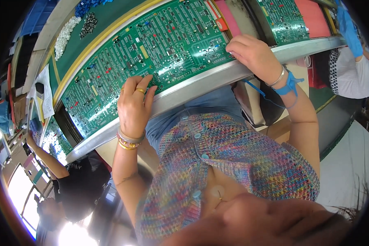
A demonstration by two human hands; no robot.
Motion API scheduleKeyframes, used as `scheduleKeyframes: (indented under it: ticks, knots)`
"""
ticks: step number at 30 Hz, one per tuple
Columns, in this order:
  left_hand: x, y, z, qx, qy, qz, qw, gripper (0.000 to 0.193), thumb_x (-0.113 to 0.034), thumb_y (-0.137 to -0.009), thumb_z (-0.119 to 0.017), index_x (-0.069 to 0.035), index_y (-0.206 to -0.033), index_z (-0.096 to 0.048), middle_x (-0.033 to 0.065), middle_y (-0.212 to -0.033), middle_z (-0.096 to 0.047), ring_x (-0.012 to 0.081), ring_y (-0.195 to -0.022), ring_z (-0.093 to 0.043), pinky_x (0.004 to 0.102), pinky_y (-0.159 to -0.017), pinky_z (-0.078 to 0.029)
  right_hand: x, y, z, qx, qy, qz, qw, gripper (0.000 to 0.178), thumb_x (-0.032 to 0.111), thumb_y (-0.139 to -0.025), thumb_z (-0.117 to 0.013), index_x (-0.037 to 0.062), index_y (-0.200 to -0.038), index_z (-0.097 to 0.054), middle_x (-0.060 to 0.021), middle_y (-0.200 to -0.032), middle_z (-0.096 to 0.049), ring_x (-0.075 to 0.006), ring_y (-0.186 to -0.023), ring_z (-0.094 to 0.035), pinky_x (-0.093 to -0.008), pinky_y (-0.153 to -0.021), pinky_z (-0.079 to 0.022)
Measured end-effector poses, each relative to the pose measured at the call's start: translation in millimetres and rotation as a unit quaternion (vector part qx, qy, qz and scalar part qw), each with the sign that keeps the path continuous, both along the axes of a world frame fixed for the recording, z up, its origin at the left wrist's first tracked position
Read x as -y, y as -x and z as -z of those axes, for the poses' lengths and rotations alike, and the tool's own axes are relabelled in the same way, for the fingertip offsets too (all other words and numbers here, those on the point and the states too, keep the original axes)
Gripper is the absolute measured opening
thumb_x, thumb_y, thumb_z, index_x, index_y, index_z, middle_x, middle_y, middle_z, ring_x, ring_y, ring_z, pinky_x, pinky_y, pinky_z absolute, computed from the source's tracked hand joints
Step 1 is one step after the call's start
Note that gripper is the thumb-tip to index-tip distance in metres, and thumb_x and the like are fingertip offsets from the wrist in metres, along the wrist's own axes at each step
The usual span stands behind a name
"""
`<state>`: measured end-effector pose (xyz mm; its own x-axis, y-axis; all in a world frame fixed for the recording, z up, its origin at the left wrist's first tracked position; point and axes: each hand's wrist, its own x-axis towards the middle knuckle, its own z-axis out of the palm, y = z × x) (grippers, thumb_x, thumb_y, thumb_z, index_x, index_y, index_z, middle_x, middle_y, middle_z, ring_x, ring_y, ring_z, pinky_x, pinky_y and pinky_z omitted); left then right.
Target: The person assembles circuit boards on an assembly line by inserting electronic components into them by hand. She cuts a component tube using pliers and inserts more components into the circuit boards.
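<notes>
Head view: a green board is lying behind a metal rail, stretching from ten to one o'clock. At ten, the left hand is bending its fingers over the board's near edge; whether they are grasping anything, I cannot tell. Between one and two, the right hand is curling at the board's right end, its grip equally unclear. White parts are lying farther out at ten.

Green circuit board, left hand at edge, right hand at corner
</notes>
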<state>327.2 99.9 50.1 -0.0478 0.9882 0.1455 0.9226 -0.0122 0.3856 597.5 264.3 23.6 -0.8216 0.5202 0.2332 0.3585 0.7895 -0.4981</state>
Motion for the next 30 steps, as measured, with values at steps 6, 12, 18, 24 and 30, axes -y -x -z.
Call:
scheduleKeyframes:
  ticks: [6, 12, 18, 24, 30]
  knots:
    - [-4.0, -0.2, 4.0, 0.003, -0.017, 0.013, 1.0, 0.024, -0.008, -0.074, -0.068, -0.005, -0.097, -0.064, 0.0085, -0.089, -0.056, 0.0247, -0.078, -0.056, 0.0341, -0.067, -0.047, 3.1, 5.7, 2.7, 0.058, -0.104, -0.038, 0.992, 0.016, 0.006, -0.072, -0.053, 0.0063, -0.088, -0.054, -0.0054, -0.085, -0.051, -0.0222, -0.085, -0.054, -0.0298, -0.07, -0.049]
    - [-11.5, 5.3, -3.0, 0.007, -0.032, 0.027, 0.999, 0.023, -0.008, -0.074, -0.068, -0.005, -0.096, -0.063, 0.0083, -0.088, -0.056, 0.0256, -0.079, -0.056, 0.0346, -0.068, -0.047, -2.5, 4.6, -3.5, 0.046, -0.12, -0.072, 0.989, 0.017, 0.004, -0.072, -0.055, 0.0039, -0.089, -0.055, -0.0064, -0.089, -0.056, -0.0229, -0.083, -0.056, -0.0295, -0.069, -0.05]
    - [-74.1, 34.7, -12.7, -0.003, -0.107, 0.088, 0.99, 0.016, -0.011, -0.076, -0.066, -0.006, -0.091, -0.063, 0.0099, -0.088, -0.058, 0.0286, -0.082, -0.056, 0.0375, -0.07, -0.047, -8.2, 1.1, -12.8, 0.068, -0.082, -0.058, 0.993, 0.023, 0.002, -0.07, -0.058, 0.0048, -0.093, -0.059, -0.007, -0.088, -0.057, -0.0239, -0.083, -0.056, -0.0318, -0.071, -0.048]
    - [-223.6, 93.6, 0.5, 0.002, -0.144, 0.059, 0.988, 0.015, -0.016, -0.082, -0.059, -0.008, -0.093, -0.067, 0.0112, -0.093, -0.062, 0.0294, -0.085, -0.06, 0.037, -0.075, -0.048, -68.6, 74.4, -54.5, -0.037, -0.143, 0.023, 0.989, 0.019, 0.011, -0.079, -0.058, 0.0063, -0.098, -0.058, -0.0104, -0.091, -0.06, -0.0295, -0.087, -0.055, -0.0382, -0.076, -0.045]
    - [-323.9, 103.1, 36.4, -0.065, -0.2, 0.054, 0.976, 0.018, -0.014, -0.079, -0.054, -0.015, -0.087, -0.07, 0.0119, -0.09, -0.063, 0.0309, -0.087, -0.059, 0.0398, -0.078, -0.048, -181.6, 202.3, -18.1, -0.011, -0.262, 0.112, 0.958, 0.012, 0.008, -0.074, -0.055, 0.0109, -0.078, -0.066, -0.0084, -0.084, -0.061, -0.0286, -0.086, -0.055, -0.038, -0.074, -0.046]
